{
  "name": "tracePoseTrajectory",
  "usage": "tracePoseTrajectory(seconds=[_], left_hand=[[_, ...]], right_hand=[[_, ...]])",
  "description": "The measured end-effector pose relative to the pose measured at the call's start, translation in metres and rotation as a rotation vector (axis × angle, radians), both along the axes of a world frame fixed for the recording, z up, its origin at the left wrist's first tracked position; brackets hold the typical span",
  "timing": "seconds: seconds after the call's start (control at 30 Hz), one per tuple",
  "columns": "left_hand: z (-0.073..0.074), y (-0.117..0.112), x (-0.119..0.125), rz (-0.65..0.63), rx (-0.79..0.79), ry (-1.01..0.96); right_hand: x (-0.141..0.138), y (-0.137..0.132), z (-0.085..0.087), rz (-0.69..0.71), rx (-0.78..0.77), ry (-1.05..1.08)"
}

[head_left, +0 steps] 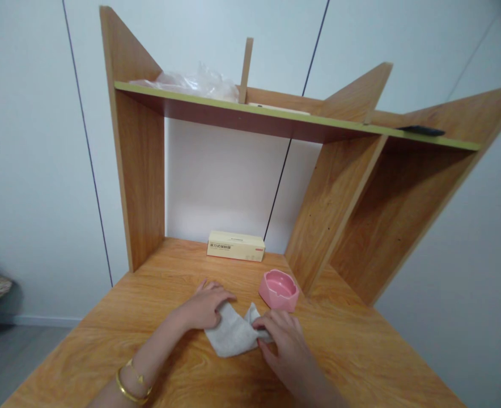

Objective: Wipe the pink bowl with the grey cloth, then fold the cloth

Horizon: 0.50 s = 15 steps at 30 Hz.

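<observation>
And here we are at the worktop [361, 348], all eyes on the pale grey cloth [231, 335], lying flat-ish between two bare hands! Its longer side runs roughly left to right, crossing from one hand to the other, with a small fold [252, 313] poking up near the right end. Neither hand is clearly nearer: both are right at it, one at each end. The right hand [283, 338] has the firmer say, its thumb and fingers pinched on the cloth's right end, so the bulk of the fabric lies to the left of those fingers. Over to the left hand [208, 305]: thumb down at the cloth's upper left edge, fingers stretched loosely above and past it, and whether they grip the fabric or merely rest there, I cannot tell. From those left fingers, the cloth spreads rightward and towards the person. Just beyond the right hand sits a pink bowl [279, 292], close but off the fabric, and further back a cream box [236, 247] lies lengthwise on the worktop, well apart from the cloth
</observation>
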<state>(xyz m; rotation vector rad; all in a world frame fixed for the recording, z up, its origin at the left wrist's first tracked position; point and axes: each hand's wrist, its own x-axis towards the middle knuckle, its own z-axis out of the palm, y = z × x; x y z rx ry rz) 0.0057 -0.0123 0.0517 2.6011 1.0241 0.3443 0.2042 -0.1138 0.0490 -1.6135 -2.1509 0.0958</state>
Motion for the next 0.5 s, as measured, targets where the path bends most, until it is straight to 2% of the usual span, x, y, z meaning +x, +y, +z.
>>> tracePoseTrajectory(seconds=[0.1, 0.2, 0.33, 0.5], left_hand=[[-0.001, 0.003, -0.006, 0.055, 0.056, 0.024], [-0.001, 0.005, -0.012, 0.101, 0.08, 0.038], [0.001, 0.006, -0.02, 0.141, 0.09, 0.021], [0.009, 0.001, -0.032, 0.169, 0.096, 0.006]], right_hand=[[0.005, 0.004, 0.005, -0.013, -0.148, -0.037], [0.013, 0.007, -0.001, -0.082, -0.244, -0.03], [0.023, 0.014, -0.01, -0.135, -0.269, 0.006], [0.026, 0.009, -0.009, -0.116, -0.217, 0.022]])
